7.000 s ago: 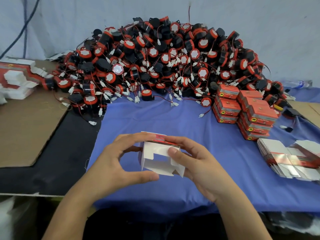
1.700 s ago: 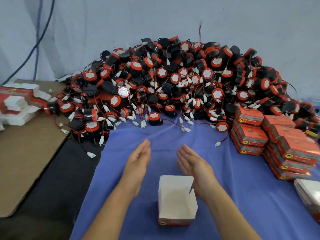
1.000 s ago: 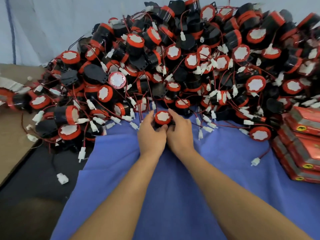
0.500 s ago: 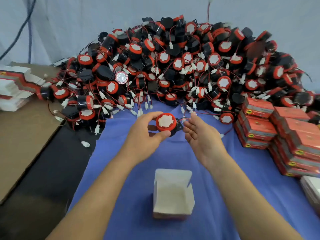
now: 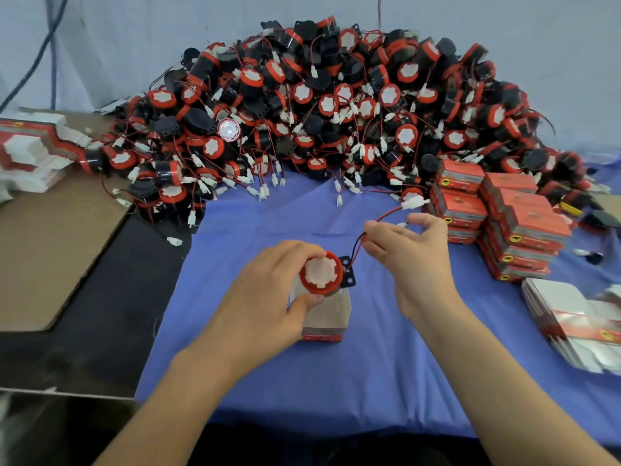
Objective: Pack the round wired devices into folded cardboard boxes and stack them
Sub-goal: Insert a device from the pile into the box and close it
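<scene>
A surface draped in a blue cloth [image 5: 302,381] carries everything, and near its middle stands an open white cardboard box with a red base band [image 5: 327,317], its mouth facing up. Every place below is told from that box.

Behind the box, across the whole back of the cloth, lies a big heap of round black devices with red rims, white faces and thin wires ending in white plugs [image 5: 336,112]. To the left of the box a flat brown cardboard sheet [image 5: 50,247] lies on a dark cover. To the right of the box and a little behind it stands a stack of closed red cardboard boxes [image 5: 504,223], several layers high. Right of the box and nearer the person lies a fanned pile of flat unfolded white-and-red box blanks [image 5: 578,327]; a second pile of such blanks [image 5: 30,153] lies far to the left and behind.

The left hand [image 5: 268,297] grips one round black-and-red device [image 5: 322,274] by its rim, thumb and fingers curled round it, right over the box's mouth. The right hand [image 5: 413,260], just right of the box and above it, pinches that device's red-and-black wire [image 5: 355,245] between thumb and fingertips. A small white plug [image 5: 401,224] shows at the fingertips. A red strand runs on to another white plug [image 5: 414,202] just behind; I cannot tell whether it belongs to the same wire.
</scene>
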The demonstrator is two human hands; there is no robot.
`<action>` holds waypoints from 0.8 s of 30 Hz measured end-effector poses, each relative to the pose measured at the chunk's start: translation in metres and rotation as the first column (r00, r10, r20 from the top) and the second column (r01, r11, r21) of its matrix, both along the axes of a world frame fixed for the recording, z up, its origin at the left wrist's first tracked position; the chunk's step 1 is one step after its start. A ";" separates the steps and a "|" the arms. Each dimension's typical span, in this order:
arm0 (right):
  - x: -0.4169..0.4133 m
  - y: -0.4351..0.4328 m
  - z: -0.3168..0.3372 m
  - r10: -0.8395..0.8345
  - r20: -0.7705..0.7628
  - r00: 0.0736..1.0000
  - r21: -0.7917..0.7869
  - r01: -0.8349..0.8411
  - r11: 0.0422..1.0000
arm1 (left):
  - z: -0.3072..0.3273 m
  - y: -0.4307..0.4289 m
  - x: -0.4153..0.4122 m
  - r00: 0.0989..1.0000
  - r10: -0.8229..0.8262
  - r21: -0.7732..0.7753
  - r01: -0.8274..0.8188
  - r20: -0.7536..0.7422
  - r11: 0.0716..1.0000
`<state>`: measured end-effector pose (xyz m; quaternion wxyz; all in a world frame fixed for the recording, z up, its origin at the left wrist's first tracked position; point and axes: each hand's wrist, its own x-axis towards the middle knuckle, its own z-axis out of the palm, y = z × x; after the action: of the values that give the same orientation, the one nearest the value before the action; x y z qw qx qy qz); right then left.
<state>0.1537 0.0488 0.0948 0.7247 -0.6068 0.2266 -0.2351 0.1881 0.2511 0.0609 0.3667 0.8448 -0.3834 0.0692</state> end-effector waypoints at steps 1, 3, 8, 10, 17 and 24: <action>-0.003 0.002 -0.001 0.022 0.003 1.000 -0.036 -0.022 0.999 | 0.000 0.000 -0.002 0.999 0.000 0.038 -0.001 0.039 0.999; -0.007 0.007 -0.003 0.063 -0.016 0.998 -0.195 -0.065 0.979 | -0.001 0.001 -0.004 0.996 0.005 0.108 -0.015 0.092 0.994; -0.009 0.017 -0.021 0.084 -0.166 0.983 -0.583 -0.167 0.795 | -0.008 0.005 -0.005 0.986 0.006 0.253 -0.048 0.167 0.966; -0.010 0.020 -0.028 0.068 -0.224 0.972 -0.677 -0.206 0.707 | -0.014 0.005 -0.007 0.982 0.012 0.322 -0.073 0.188 0.944; -0.014 0.026 -0.043 0.009 -0.334 0.942 -0.823 -0.297 0.484 | -0.047 -0.002 -0.021 0.967 0.068 0.416 -0.169 0.247 0.894; -0.014 0.042 -0.041 -0.113 -0.320 0.941 -0.928 -0.288 0.235 | -0.060 -0.013 -0.034 0.940 0.139 0.378 -0.257 0.312 0.889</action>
<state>0.1401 0.0911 0.0540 0.1598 -0.9640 0.1126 -0.1803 0.1539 0.2378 0.0010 0.1134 0.9200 -0.3476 0.1410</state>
